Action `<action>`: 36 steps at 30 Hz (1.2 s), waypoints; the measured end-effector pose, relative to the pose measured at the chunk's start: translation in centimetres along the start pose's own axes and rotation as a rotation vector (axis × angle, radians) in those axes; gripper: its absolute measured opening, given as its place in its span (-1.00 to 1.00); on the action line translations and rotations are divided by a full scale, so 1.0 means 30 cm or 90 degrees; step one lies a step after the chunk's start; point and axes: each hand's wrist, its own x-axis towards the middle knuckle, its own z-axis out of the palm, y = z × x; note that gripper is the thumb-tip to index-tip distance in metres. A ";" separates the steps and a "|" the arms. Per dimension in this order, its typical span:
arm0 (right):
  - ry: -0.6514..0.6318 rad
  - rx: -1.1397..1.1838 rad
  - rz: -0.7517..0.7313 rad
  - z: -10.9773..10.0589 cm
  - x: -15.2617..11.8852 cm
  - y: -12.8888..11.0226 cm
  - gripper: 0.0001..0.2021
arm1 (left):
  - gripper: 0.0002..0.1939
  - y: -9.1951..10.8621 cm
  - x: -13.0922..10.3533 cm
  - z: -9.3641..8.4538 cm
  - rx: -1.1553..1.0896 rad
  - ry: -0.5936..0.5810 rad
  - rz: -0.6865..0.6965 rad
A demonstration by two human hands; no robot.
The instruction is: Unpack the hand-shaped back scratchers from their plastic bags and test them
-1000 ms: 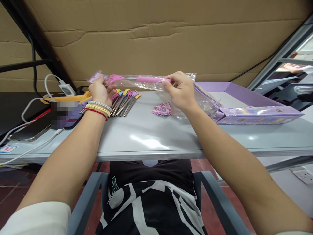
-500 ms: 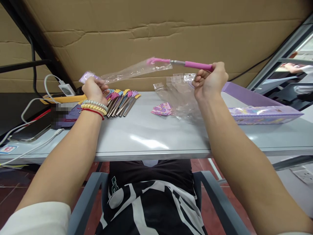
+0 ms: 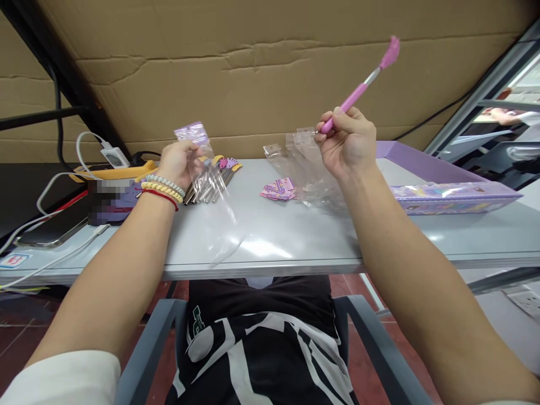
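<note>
My left hand (image 3: 179,163) pinches a clear plastic bag (image 3: 221,216) near its purple-printed top, and the bag hangs down over the desk. Raised at the right, my right hand (image 3: 348,135) grips the lower end of a pink stick (image 3: 354,98) with a silver middle and a pink tip pointing up and right. Several metal sticks (image 3: 206,188) with coloured hand-shaped ends lie beside my left hand, partly behind the bag. Small pink cards (image 3: 278,189) lie in a pile mid-desk. More clear bags (image 3: 312,174) are spread between the cards and my right forearm.
An open purple box (image 3: 455,197) sits at the right. To the left are a phone (image 3: 54,225), white cables, a charger plug (image 3: 115,156) and a yellow-edged object. Cardboard (image 3: 253,73) stands behind the grey desk (image 3: 295,242); its front edge is near my lap.
The pink stick has come out of the bag and now points up and right. The bag has swung down from my left hand, which has moved slightly right. My right hand has shifted a little left.
</note>
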 end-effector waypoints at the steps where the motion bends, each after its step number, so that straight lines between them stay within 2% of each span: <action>1: -0.021 -0.018 0.006 0.017 -0.018 -0.009 -0.73 | -0.70 0.004 -0.015 0.024 -0.035 0.008 -0.059; 4: -0.065 -0.048 0.039 0.064 -0.068 -0.027 -0.73 | -0.80 0.011 -0.060 0.092 -0.039 -0.024 -0.072; 7: -0.109 -0.057 0.075 0.098 -0.101 -0.026 -0.70 | -0.83 -0.004 -0.086 0.132 0.080 -0.047 -0.010; 10: -0.148 -0.068 0.110 0.117 -0.117 -0.017 -0.69 | -0.68 -0.031 -0.088 0.151 0.207 -0.060 0.050; 12: -0.170 -0.079 0.129 0.125 -0.123 -0.012 -0.64 | -0.55 -0.046 -0.084 0.163 0.245 -0.048 0.052; 15: -0.196 -0.105 0.128 0.137 -0.130 -0.006 -0.55 | -0.43 -0.055 -0.079 0.177 0.225 -0.014 0.020; 18: -0.205 -0.138 0.100 0.149 -0.137 0.002 -0.51 | -0.41 -0.052 -0.080 0.178 0.194 0.001 0.035; 24: -0.199 -0.135 0.124 0.158 -0.149 0.018 -0.63 | -0.59 -0.017 -0.101 0.178 0.301 0.004 0.107; 28: -0.213 -0.113 0.133 0.158 -0.158 0.031 -0.76 | -0.78 0.019 -0.122 0.200 0.291 0.026 0.159; 30: -0.219 -0.110 0.137 0.160 -0.163 0.038 -0.80 | -0.80 0.036 -0.138 0.208 0.272 0.004 0.206; 33: -0.218 -0.100 0.157 0.168 -0.170 0.047 -0.82 | -0.73 0.059 -0.168 0.215 0.273 -0.090 0.279; 36: -0.226 -0.057 0.195 0.180 -0.179 0.046 -0.72 | -0.67 0.071 -0.192 0.225 0.313 -0.172 0.321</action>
